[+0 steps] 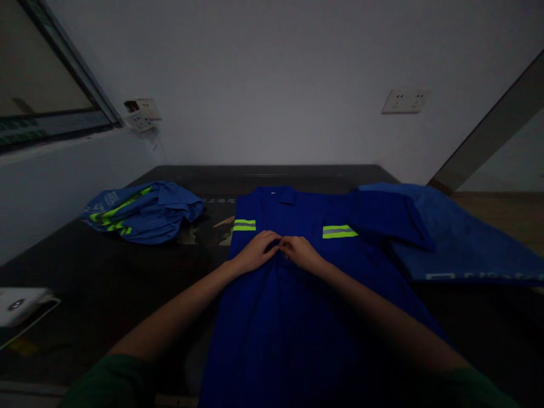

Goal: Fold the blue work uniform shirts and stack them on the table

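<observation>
A dark blue work shirt [306, 300] with yellow-green and grey reflective strips lies spread out, its collar toward the wall. Both hands meet at the middle of its front, just below the level of the strips. My left hand [259, 249] is closed in a pinch on the cloth at the front opening. Close beside it, my right hand [301, 252] pinches the same place with thumb and fingers. Any button between the fingertips is hidden. The shirt's right-hand sleeve [391, 218] extends sideways, while the other sleeve is not visible.
A crumpled blue garment with reflective strips [144, 212] lies on the dark table [140, 283] at left. Another blue cloth [463, 243] hangs toward the right edge. A white device with a cable [21, 306] sits at far left. Wall sockets [406, 101] are behind.
</observation>
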Demonstrator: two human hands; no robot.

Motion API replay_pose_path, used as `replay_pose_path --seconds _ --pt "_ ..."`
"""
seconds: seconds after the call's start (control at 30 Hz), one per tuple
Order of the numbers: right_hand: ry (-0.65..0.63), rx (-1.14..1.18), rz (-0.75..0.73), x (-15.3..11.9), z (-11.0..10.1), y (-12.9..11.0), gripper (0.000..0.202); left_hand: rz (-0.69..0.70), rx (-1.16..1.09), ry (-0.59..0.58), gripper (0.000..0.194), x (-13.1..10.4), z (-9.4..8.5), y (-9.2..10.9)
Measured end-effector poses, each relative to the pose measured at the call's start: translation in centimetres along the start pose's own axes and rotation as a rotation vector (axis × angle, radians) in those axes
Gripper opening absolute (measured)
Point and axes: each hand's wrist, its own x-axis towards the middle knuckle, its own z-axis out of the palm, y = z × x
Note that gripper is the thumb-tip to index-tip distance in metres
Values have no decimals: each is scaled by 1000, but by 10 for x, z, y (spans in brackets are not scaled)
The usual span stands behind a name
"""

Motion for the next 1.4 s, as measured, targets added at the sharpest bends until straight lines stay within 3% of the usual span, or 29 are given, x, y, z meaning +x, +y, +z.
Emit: replay_pose_path --seconds 0.1,0.23,0.57,0.8,0.9,1.0,1.2,1.4 --pt "39 -38 -82 -18 0 6 9 -14 -118 -52 24 -8 -4 4" --pt "94 -281 -200 -37 9 5 11 5 -160 -118 22 -6 -7 -8" --pt "154 -435 -309 -39 20 -1 11 -104 -293 -63 9 0 2 -14" --pt "92 -468 -285 -42 20 -2 16 -39 -71 -50 13 -2 9 -12" --pt "128 -529 -320 -50 25 1 22 -46 66 -37 17 -4 10 -8" --pt "191 -559 -360 -64 34 8 31 -84 204 -17 33 -5 12 -6" --pt "284 -549 -483 -85 50 24 34 -101 398 -185 47 -2 18 -8" --pt "250 -486 -454 -86 46 19 35 -137 358 -257 51 2 18 -7"
